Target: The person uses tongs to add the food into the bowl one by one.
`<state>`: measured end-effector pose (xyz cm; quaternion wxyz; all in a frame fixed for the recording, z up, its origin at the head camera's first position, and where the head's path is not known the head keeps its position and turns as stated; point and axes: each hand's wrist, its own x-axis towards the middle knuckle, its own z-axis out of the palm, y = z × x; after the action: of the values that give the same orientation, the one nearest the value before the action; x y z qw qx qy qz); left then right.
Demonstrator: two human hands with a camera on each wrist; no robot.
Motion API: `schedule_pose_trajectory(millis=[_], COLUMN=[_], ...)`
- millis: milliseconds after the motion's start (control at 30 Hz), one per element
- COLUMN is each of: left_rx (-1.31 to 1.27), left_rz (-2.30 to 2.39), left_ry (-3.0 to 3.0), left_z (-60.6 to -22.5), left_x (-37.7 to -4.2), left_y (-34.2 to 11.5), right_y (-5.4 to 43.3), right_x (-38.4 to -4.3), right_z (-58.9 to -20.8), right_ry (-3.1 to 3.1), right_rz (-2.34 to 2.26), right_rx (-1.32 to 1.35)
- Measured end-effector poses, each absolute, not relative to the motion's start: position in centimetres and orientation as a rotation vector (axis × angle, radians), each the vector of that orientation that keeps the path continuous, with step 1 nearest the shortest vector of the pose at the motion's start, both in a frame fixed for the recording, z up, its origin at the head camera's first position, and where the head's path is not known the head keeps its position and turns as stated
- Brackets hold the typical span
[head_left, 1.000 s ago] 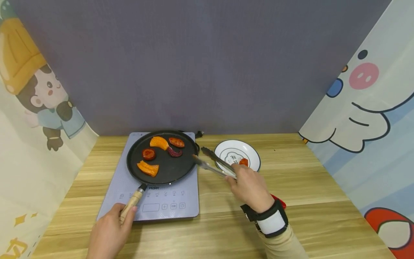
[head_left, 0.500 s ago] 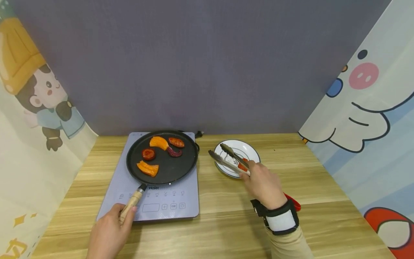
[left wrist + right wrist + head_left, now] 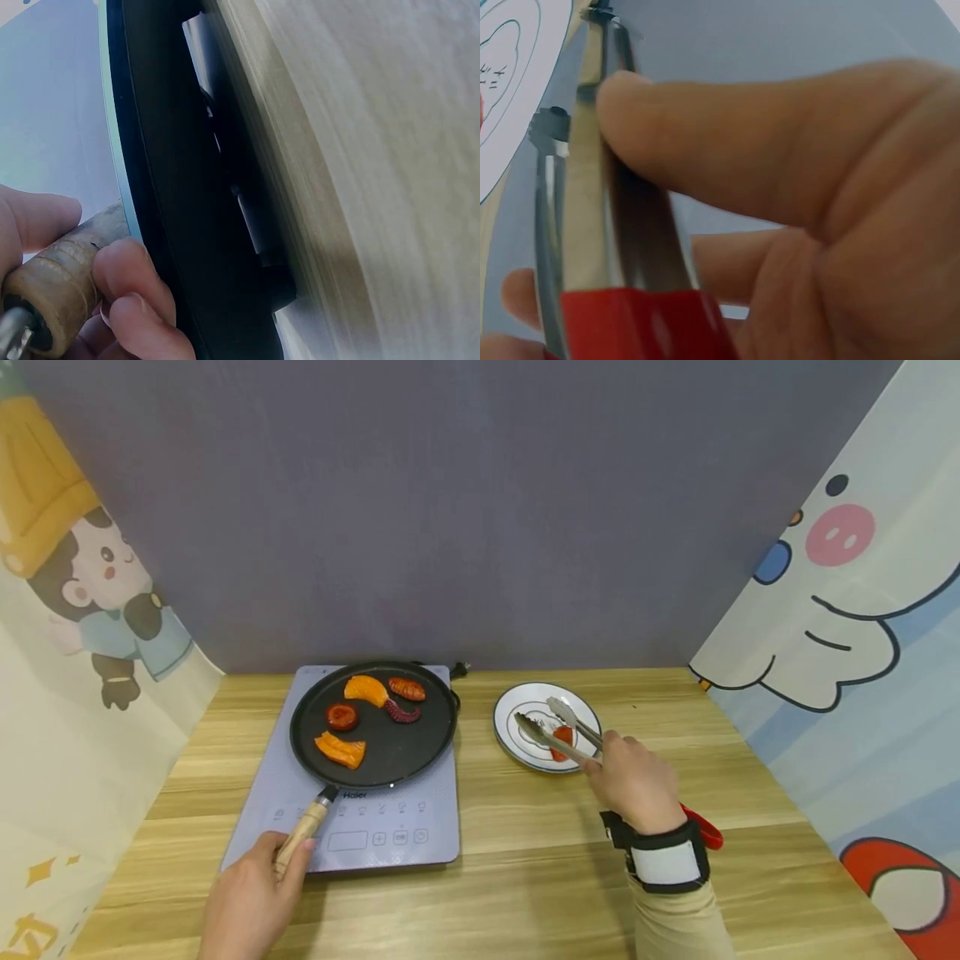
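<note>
My left hand [image 3: 251, 897] grips the wooden handle [image 3: 300, 835] of a round black frying pan [image 3: 397, 756]; its fingers [image 3: 135, 277] curl round it in the left wrist view. In the pan lie two orange slices [image 3: 365, 690] [image 3: 341, 749], a purple-red tentacle [image 3: 402, 712], a ridged reddish piece [image 3: 407, 688] and a round reddish piece [image 3: 342, 717]. My right hand [image 3: 637, 781] holds metal tongs [image 3: 532, 728], red at the rear [image 3: 645, 322]. Their spread tips stand over the white plate [image 3: 506, 727], either side of an orange-red food piece [image 3: 562, 737].
Under the pan is a pale induction cooktop [image 3: 375, 852] with its controls facing me. A black plug [image 3: 459, 670] lies behind it. The wooden table [image 3: 480, 906] ends at a grey back panel [image 3: 480, 527], with printed cartoon curtains [image 3: 840, 610] along both sides.
My right hand has carried the tongs rightward from the pan's edge to over the plate, their tips now around the food piece. The left hand and pan have stayed put.
</note>
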<state>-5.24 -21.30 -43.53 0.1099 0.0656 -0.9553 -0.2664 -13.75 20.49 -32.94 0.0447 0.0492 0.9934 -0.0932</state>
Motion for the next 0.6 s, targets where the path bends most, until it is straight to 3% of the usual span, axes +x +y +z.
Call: schedule_pose_trajectory(millis=[600], left_rx=[0.195], left_rz=[-0.789], left_ry=[-2.82], left_z=[-43.5], left_x=[-5.2], left_y=[-21.4], right_y=[23.0], right_x=[-14.5], right_z=[-33.2], right_ry=[2.93], right_rz=[-0.263], right_rx=[0.222])
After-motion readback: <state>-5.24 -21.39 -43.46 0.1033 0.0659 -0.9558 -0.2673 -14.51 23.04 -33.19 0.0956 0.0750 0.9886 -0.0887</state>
